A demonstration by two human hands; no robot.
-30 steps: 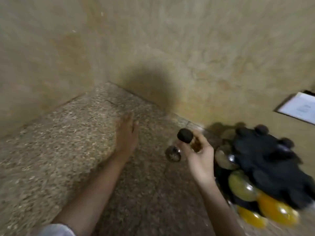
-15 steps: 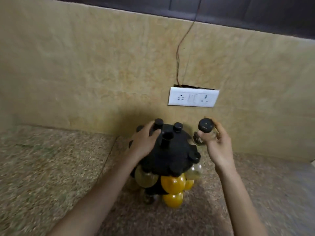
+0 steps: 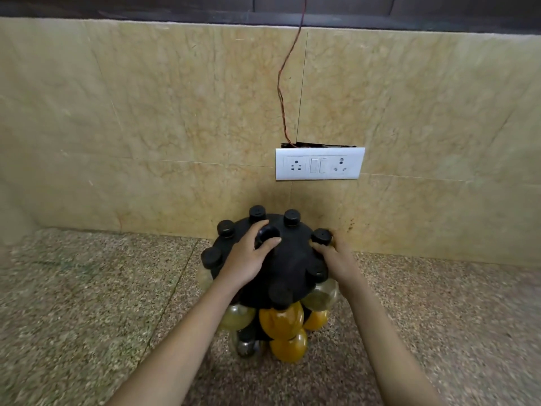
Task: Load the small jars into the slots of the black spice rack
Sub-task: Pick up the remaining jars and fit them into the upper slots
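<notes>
The black round spice rack [image 3: 292, 259] stands on the granite counter against the wall. Black-capped jars ring its top; jars of yellow and pale spice [image 3: 281, 320] hang in lower slots. My left hand [image 3: 248, 256] lies on the rack's top, fingers curled around its central knob [image 3: 267, 234]. My right hand [image 3: 332, 259] grips a small black-capped jar [image 3: 321, 236] at the rack's right edge, at a slot there. The jar's glass body is hidden by my fingers.
The speckled granite counter [image 3: 102, 303] runs left and right of the rack. Behind it rises a beige marble wall with a white switch and socket plate [image 3: 319, 164] and a thin wire [image 3: 285, 92] hanging above.
My right hand has brought the jar down from beside the rack to its right edge. My left hand shifted from the rack's left side onto the top knob. The view steadied.
</notes>
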